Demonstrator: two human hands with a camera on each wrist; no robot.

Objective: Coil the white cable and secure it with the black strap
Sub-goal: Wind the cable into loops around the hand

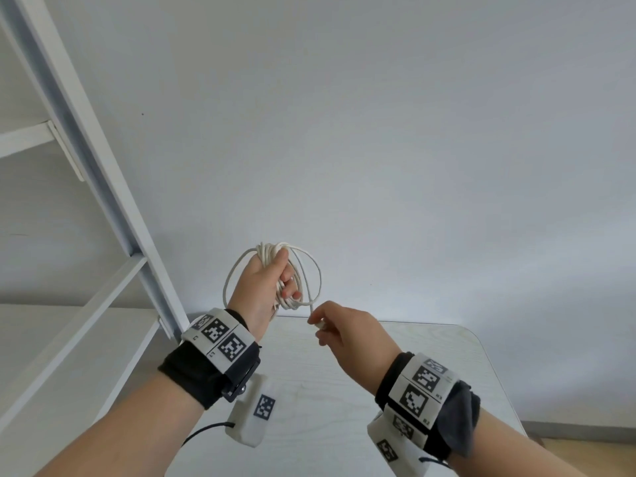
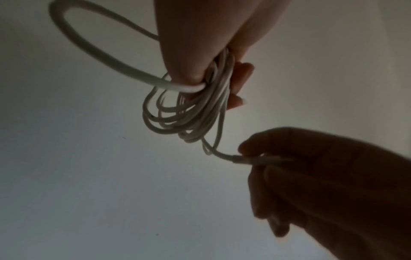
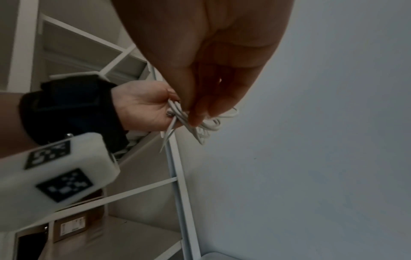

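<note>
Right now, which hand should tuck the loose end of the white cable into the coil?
Right. The right hand already pinches the white cable at its free end just below the coil, while the left hand grips the loops.

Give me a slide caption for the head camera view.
Left hand grips the coiled white cable above the table while the right hand pinches its free end.

The thin white round cable (image 1: pixel 275 275) is gathered into a loose bundle of several uneven loops, raised in the air above the pale counter (image 1: pixel 430 366). The loops pass through the grip of the left hand (image 1: pixel 261 287), whose fingers curl round them; one wider loop bulges out on the left side. A single strand runs down from the bundle to its white plug end (image 2: pixel 255 159), pinched in the right hand (image 1: pixel 344 328). No black strap shows.
</note>
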